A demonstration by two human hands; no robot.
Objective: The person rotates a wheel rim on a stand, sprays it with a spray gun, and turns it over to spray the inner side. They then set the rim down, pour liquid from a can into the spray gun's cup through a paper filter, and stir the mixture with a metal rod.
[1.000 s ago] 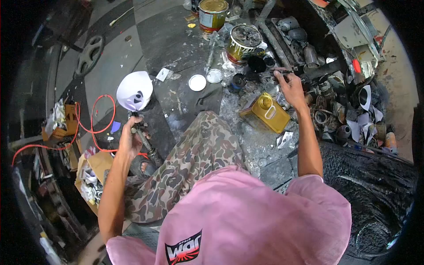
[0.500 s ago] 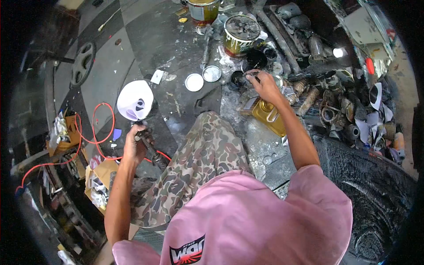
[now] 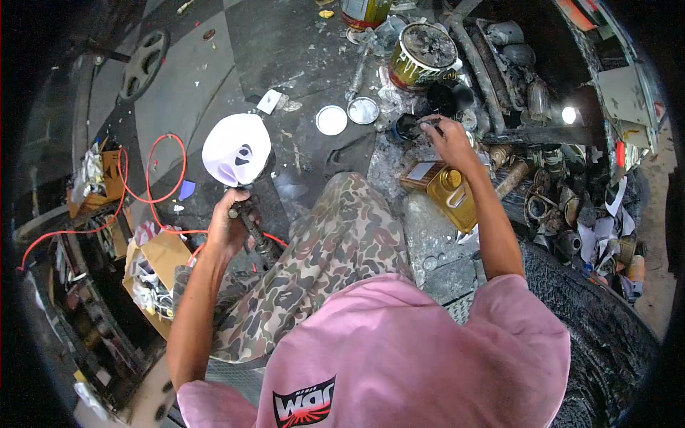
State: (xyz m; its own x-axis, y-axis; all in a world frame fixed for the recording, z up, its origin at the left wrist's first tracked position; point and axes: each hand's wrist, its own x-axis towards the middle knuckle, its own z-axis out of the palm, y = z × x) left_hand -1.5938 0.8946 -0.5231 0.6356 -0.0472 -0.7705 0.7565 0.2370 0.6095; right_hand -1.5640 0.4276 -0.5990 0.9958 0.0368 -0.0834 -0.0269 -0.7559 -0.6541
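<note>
L hand (image 3: 227, 230) shut tight round grip of spray gun (image 3: 250, 232), white paper funnel (image 3: 237, 150) on top, held upright over floor (image 3: 178, 93) beside knee. R hand (image 3: 449, 143) reached fwd, fingers pinched on thin dark stick (image 3: 430, 123), tip at small dark pot (image 3: 407, 127) just beyond gold tin (image 3: 451, 191). Looks like stirring/dipping stage. Next move prob. calls for steady carry from pot toward funnel w/o drips, gun kept level.
</note>
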